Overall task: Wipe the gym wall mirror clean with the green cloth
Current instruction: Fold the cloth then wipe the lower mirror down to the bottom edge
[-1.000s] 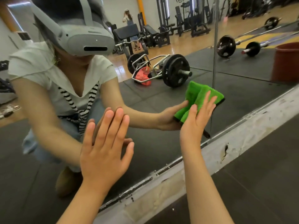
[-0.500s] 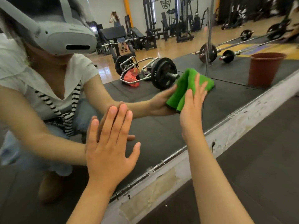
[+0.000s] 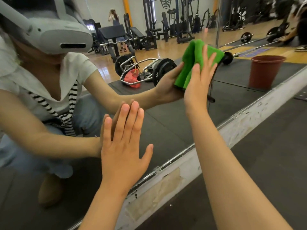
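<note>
The wall mirror (image 3: pixel 166 123) fills the upper left of the head view and runs down to a scuffed white base strip. A folded green cloth (image 3: pixel 192 58) lies flat against the glass. My right hand (image 3: pixel 199 80) presses it there with straight fingers spread over it. My left hand (image 3: pixel 123 143) rests flat on the glass lower left, fingers straight and close together, holding nothing. Both hands and the cloth show again as reflections.
The white base strip (image 3: pixel 232 128) with peeling paint borders dark rubber floor (image 3: pixel 274 146). A vertical mirror seam (image 3: pixel 217 22) runs just right of the cloth. Reflected in the glass are a brown bucket (image 3: pixel 264 70), a hex barbell with plates (image 3: pixel 146 70) and gym machines.
My right hand has slid the green cloth upward along the glass. My left hand stays flat on the mirror in about the same place.
</note>
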The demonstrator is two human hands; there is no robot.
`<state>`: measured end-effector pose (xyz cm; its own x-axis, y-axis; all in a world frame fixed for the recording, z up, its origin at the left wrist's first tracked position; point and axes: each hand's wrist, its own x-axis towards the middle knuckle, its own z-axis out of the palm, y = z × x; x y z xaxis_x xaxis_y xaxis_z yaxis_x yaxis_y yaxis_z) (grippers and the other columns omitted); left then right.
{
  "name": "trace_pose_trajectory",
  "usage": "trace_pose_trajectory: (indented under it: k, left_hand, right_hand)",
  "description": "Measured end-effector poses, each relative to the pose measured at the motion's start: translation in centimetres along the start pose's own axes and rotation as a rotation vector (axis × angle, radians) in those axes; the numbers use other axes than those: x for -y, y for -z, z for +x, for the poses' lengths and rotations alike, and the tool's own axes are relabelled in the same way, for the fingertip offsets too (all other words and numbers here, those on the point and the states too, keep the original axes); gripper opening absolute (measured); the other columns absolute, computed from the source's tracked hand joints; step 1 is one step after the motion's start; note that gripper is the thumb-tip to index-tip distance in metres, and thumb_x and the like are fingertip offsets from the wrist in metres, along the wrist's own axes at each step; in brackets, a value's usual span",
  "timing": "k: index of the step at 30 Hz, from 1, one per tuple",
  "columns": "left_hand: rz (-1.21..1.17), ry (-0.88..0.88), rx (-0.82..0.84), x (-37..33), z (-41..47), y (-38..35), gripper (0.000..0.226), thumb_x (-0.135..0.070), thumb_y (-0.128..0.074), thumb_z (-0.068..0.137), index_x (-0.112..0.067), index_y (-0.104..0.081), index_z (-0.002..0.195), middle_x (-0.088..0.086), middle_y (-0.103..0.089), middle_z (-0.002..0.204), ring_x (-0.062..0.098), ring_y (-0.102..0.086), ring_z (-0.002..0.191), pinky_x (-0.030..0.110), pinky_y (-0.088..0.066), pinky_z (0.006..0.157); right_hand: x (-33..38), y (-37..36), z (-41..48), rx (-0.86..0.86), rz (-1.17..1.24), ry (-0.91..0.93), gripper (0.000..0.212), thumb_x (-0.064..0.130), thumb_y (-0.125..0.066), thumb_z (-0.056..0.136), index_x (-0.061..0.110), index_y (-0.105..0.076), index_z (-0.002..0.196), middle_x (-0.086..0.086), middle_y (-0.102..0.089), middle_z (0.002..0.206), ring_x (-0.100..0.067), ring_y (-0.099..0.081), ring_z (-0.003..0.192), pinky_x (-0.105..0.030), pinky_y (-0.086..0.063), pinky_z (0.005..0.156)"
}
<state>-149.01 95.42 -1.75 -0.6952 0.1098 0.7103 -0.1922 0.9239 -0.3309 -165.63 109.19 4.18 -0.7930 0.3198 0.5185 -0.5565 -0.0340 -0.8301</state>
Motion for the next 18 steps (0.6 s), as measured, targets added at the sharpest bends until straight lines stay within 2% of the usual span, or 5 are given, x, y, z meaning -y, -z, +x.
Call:
trace_pose_trajectory:
  k: [3, 7, 9, 13, 18]
  left_hand:
    - [-0.029, 0.001, -0.006, -0.3, -0.1, -0.1, 0.087, -0.046, -0.052, 0.085, -0.012, -0.024, 0.159, 0.011, -0.004, 0.169, 0.025, 0.007, 0.156, 0.049, 0.01, 0.124]
    - [-0.044, 0.009, -0.016, -0.6, -0.1, 0.0, 0.084, -0.042, -0.054, 0.085, -0.013, -0.028, 0.158, 0.014, -0.007, 0.168, 0.028, 0.002, 0.156, 0.052, 0.008, 0.124]
    - [-0.058, 0.022, -0.016, -1.0, -0.2, 0.3, 0.082, -0.041, -0.053, 0.086, -0.013, -0.027, 0.159, 0.015, -0.007, 0.168, 0.031, -0.001, 0.155, 0.053, 0.007, 0.124]
    - [-0.051, -0.024, -0.001, -0.8, -0.8, -0.1, 0.079, -0.035, -0.058, 0.087, -0.016, -0.029, 0.158, 0.013, -0.008, 0.168, 0.03, 0.0, 0.156, 0.051, 0.009, 0.124]
    - [-0.049, -0.082, 0.072, 0.2, -1.6, -0.4, 0.09, -0.033, -0.072, 0.081, -0.017, -0.027, 0.158, 0.01, -0.01, 0.168, 0.029, -0.001, 0.156, 0.048, 0.01, 0.124]
  right_hand:
    - [-1.2, 0.2, 0.0, -0.059, -0.045, 0.056, 0.053, 0.013, -0.033, 0.103, 0.02, -0.028, 0.156, -0.008, -0.007, 0.167, -0.023, -0.001, 0.154, -0.029, 0.0, 0.119]
    - [-4.7, 1.4, -3.5, -0.071, -0.04, -0.125, 0.054, 0.007, -0.033, 0.105, 0.026, -0.026, 0.156, -0.003, -0.003, 0.168, -0.018, 0.0, 0.154, -0.037, -0.003, 0.124]
    - [-5.1, 1.4, -5.8, -0.041, -0.037, -0.147, 0.054, 0.01, -0.034, 0.106, 0.029, -0.024, 0.156, -0.002, 0.0, 0.168, -0.016, 0.004, 0.154, -0.038, -0.001, 0.124]
    - [-3.0, 0.3, -5.8, -0.004, -0.118, -0.02, 0.054, 0.035, -0.037, 0.099, 0.037, -0.023, 0.152, -0.005, -0.003, 0.168, -0.022, 0.002, 0.154, -0.036, 0.0, 0.12]
    - [-3.1, 0.6, -5.0, -0.015, -0.306, 0.019, 0.07, 0.052, -0.043, 0.094, 0.032, -0.02, 0.157, -0.005, -0.006, 0.168, -0.024, -0.008, 0.152, -0.048, -0.011, 0.118]
